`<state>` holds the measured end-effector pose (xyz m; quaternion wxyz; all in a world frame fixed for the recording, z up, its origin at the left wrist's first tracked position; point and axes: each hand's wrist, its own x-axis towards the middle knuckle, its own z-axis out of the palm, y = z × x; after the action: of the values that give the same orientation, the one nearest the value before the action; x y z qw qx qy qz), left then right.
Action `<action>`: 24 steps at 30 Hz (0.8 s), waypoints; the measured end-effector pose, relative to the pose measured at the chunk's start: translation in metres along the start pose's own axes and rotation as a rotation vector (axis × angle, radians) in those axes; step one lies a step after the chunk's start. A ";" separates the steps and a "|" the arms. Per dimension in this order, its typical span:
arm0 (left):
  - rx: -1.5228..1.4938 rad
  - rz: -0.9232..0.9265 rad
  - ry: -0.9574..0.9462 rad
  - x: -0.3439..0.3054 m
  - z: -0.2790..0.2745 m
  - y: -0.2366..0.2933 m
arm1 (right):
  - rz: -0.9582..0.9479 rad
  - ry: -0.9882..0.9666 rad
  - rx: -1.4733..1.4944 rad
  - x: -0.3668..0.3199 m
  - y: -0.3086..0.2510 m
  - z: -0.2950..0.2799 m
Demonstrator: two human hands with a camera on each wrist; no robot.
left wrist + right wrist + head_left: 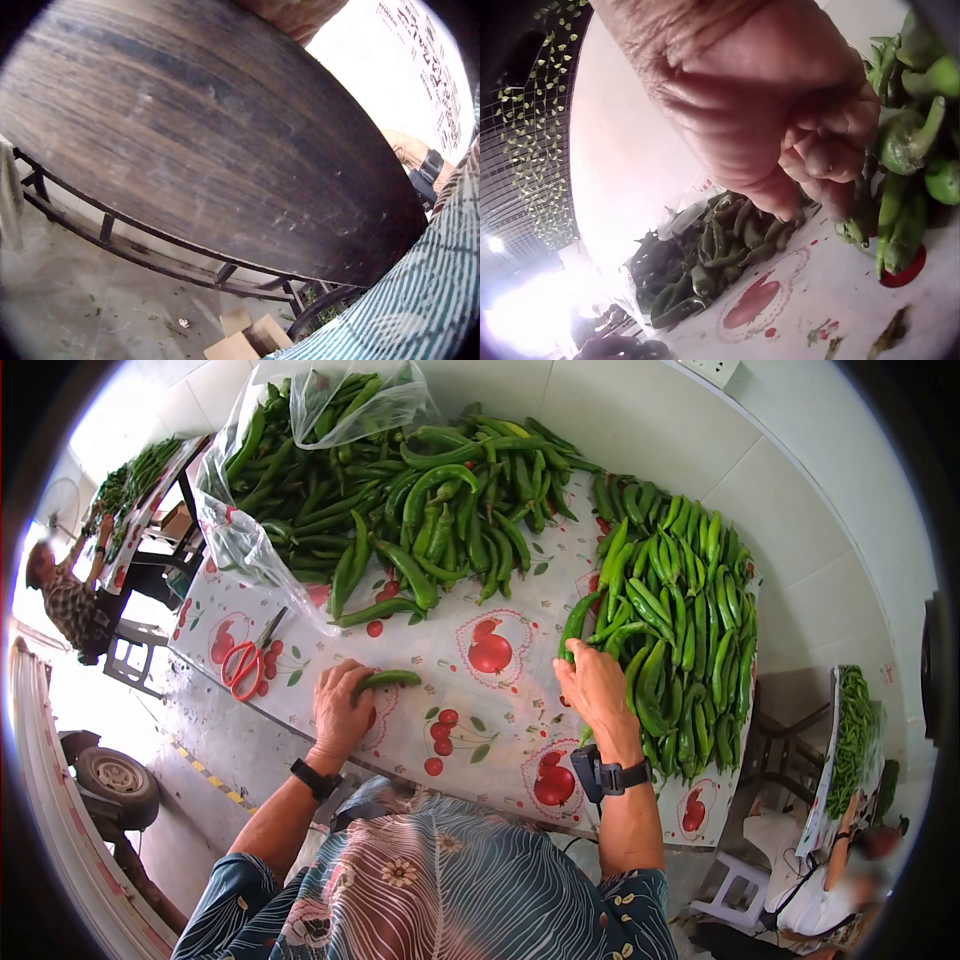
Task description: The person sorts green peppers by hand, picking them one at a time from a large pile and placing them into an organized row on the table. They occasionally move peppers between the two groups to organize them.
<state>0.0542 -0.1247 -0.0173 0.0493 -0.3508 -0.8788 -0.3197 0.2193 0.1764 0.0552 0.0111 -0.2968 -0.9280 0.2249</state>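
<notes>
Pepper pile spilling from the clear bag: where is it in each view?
Head: pepper pile upper left to centre, behind both hands.
Left wrist: not in it; mostly wood-grain surface.
Right wrist: pepper pile low in the middle, beneath the right hand.
Landmark: scallop-edged red fruit print, in head and right wrist only.

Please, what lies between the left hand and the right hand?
The head view shows it: a green pepper at the left hand, then only fruit-printed tablecloth up to the right hand.

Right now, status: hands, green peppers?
Left hand holds curved green pepper. Right hand holds long green pepper. Red-handled metal scissors lie clear of hands.
</notes>
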 end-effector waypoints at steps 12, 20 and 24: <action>0.015 0.007 0.008 -0.001 0.002 -0.003 | -0.322 0.087 -0.392 0.026 0.011 0.026; 0.021 0.019 0.015 -0.001 0.004 -0.005 | -0.176 0.158 -0.437 0.030 0.016 0.030; 0.024 0.014 0.020 -0.002 0.004 -0.005 | -0.175 0.175 -0.410 0.031 0.019 0.031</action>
<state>0.0528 -0.1265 -0.0238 0.0647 -0.3533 -0.8794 -0.3124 0.1990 0.1943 0.0157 0.0505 -0.2297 -0.9720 0.0033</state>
